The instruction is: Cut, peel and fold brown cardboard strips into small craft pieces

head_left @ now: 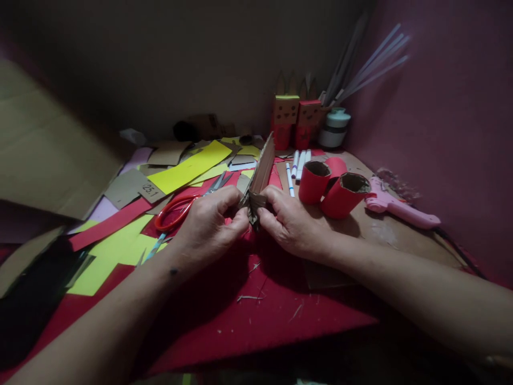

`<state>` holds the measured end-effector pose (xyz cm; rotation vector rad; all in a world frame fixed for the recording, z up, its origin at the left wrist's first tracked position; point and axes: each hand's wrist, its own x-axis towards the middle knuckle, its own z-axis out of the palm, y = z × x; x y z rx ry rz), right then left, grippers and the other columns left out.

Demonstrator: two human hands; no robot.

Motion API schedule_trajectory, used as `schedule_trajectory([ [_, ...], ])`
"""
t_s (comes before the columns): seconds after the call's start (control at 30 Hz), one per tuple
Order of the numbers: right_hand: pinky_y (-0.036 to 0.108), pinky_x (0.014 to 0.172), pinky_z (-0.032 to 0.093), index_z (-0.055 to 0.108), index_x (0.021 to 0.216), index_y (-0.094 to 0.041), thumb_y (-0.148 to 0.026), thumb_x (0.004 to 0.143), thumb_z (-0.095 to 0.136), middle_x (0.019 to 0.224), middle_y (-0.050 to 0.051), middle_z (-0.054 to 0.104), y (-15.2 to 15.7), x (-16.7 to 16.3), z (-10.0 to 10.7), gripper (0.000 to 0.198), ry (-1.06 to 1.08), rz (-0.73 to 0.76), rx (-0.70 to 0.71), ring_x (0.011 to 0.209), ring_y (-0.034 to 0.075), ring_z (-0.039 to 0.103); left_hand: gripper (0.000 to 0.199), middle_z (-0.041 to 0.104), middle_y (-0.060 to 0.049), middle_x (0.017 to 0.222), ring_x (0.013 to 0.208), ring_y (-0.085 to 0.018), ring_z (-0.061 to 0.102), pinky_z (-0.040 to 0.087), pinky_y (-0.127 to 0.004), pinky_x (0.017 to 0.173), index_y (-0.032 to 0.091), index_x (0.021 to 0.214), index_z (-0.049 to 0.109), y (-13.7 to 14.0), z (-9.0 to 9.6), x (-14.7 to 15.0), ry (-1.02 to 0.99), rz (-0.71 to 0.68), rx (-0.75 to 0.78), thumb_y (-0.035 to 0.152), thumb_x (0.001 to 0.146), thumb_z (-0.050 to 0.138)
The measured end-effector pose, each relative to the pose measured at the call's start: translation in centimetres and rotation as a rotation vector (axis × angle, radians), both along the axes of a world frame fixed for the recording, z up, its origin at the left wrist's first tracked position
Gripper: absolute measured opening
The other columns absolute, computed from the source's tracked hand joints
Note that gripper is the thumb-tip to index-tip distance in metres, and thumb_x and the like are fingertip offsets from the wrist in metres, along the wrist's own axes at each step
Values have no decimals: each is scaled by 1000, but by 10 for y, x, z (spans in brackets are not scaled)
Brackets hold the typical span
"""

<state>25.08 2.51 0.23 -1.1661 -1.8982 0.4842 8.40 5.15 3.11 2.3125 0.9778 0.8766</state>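
Note:
Both hands pinch the near end of a folded strip of brown corrugated cardboard (264, 168) above the red tabletop. My left hand (214, 219) grips its left side between thumb and fingers. On the other side, my right hand (290, 219) holds it the same way. The strip points up and away from me, its near end creased and bent. Red-handled scissors (176, 208) lie just beyond my left hand, blades toward the back. Red-covered cardboard tubes (345, 197) stand to the right of my right hand.
Yellow paper (190, 167) and other scraps spread over the left side. Behind are white markers (300, 164) and box figures with drawn faces (286, 111). A pink glue gun (401, 206) lies at right, near a jar (334, 128). A large cardboard sheet (52, 139) leans at left.

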Motion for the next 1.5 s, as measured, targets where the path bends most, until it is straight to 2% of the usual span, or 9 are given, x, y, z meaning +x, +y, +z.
schedule_trajectory([
  [0.2, 30, 61, 35, 39, 76, -20, -20, 87, 40, 73, 0, 42, 1, -2, -1, 11, 44, 28, -59, 65, 14, 40, 8, 55, 1, 64, 56, -12, 49, 36, -24, 54, 18, 73, 51, -5, -4, 7, 109, 210, 20, 24, 77, 53],
  [0.33, 30, 64, 35, 38, 75, -21, -15, 86, 39, 75, 1, 42, 0, -4, 0, 13, 23, 25, -58, 67, 14, 40, 10, 50, 4, 57, 51, -11, 44, 33, -24, 51, 19, 67, 48, -9, -7, 10, 203, 211, 15, 23, 76, 51],
  [0.53, 28, 59, 33, 33, 71, -23, -17, 87, 41, 71, -2, 39, 1, -2, 0, 18, 56, 12, -83, 62, 12, 38, 10, 64, 0, 68, 62, -14, 58, 45, -24, 59, 16, 73, 60, -3, -4, 7, -110, 81, -427, 26, 73, 57],
  [0.7, 27, 57, 33, 36, 71, -22, -23, 87, 43, 70, -1, 41, 4, 0, -2, 18, 59, 13, -54, 62, 13, 40, 10, 66, 1, 60, 59, -14, 62, 48, -22, 56, 15, 64, 63, -5, 2, 8, -249, 113, -697, 24, 69, 64],
  [0.9, 28, 62, 37, 34, 72, -22, -19, 81, 49, 77, 1, 42, -3, -1, 2, 18, -131, 64, 65, 66, 13, 41, 13, 64, 1, 56, 50, -9, 55, 40, -17, 46, 14, 60, 63, -8, 4, 6, -190, 146, -681, 21, 70, 60],
  [1.07, 30, 64, 38, 31, 73, -22, -15, 79, 48, 79, 2, 39, -5, -4, 0, 19, -207, 38, 80, 67, 14, 39, 13, 56, 3, 48, 43, -8, 48, 34, -16, 40, 14, 56, 60, -11, 1, 9, -150, 216, -703, 18, 68, 58],
  [1.27, 31, 67, 40, 38, 74, -21, -12, 83, 46, 80, 2, 45, -2, 0, 2, 15, -101, 100, -90, 70, 15, 44, 10, 64, 0, 55, 54, -13, 59, 44, -20, 50, 16, 63, 66, -10, -1, 10, -269, 89, -755, 17, 69, 58],
  [1.37, 32, 70, 42, 41, 77, -20, -11, 84, 43, 85, 5, 48, 0, 2, 2, 12, -83, 141, -94, 75, 16, 47, 11, 65, -1, 57, 58, -15, 61, 48, -23, 55, 16, 64, 66, -8, -1, 9, -292, 63, -752, 22, 71, 61],
  [1.5, 35, 72, 43, 40, 79, -20, -13, 84, 40, 86, 8, 49, -1, -3, 0, 9, -257, 1, -31, 75, 18, 47, 13, 63, 0, 59, 54, -12, 56, 43, -22, 52, 15, 66, 65, -9, -1, 9, -221, 120, -664, 24, 73, 60],
])
